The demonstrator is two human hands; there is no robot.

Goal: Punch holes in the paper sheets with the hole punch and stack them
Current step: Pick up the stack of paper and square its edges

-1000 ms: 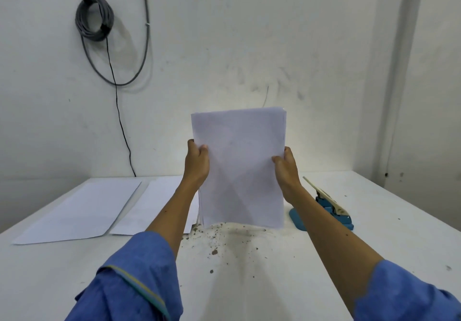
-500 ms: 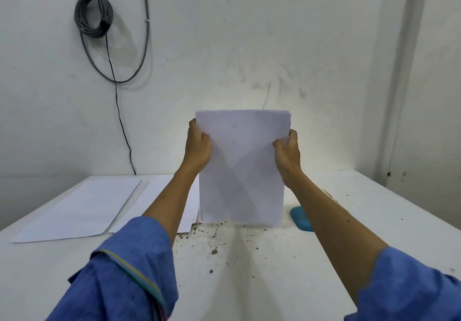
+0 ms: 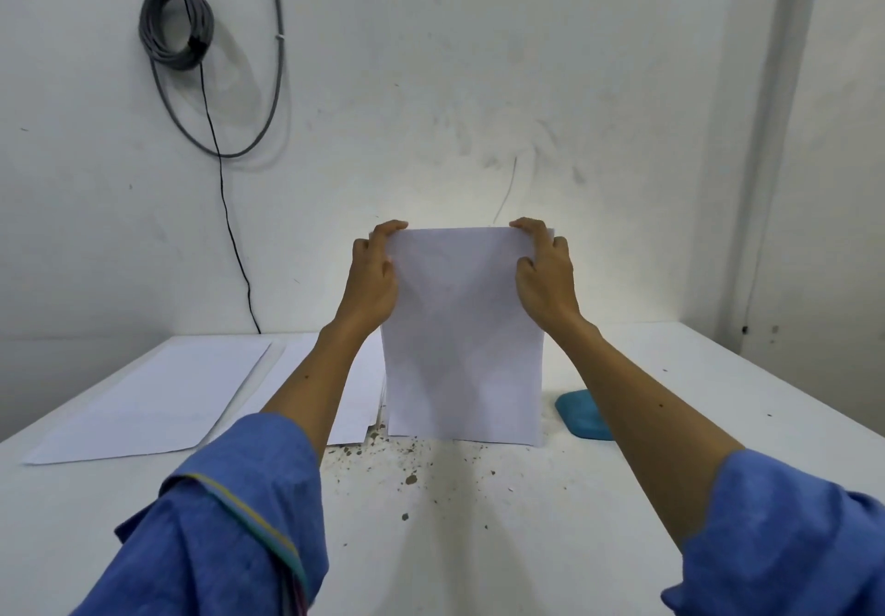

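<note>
A stack of white paper sheets (image 3: pixel 462 333) stands upright on its bottom edge on the white table (image 3: pixel 479 543). My left hand (image 3: pixel 373 275) grips its upper left corner, fingers curled over the top edge. My right hand (image 3: pixel 546 270) grips the upper right corner the same way. The blue hole punch (image 3: pixel 582 414) lies on the table just right of the stack, mostly hidden behind my right forearm.
Two more white sheets (image 3: pixel 158 395) (image 3: pixel 354 390) lie flat on the table's left side, the nearer one partly behind my left arm. Brown crumbs (image 3: pixel 412 476) are scattered in front of the stack. A coiled grey cable (image 3: pixel 177 26) hangs on the wall.
Both hands have slid up the sides of the stack to its top corners. The stack's bottom edge has stayed on the table. My right forearm now covers more of the hole punch.
</note>
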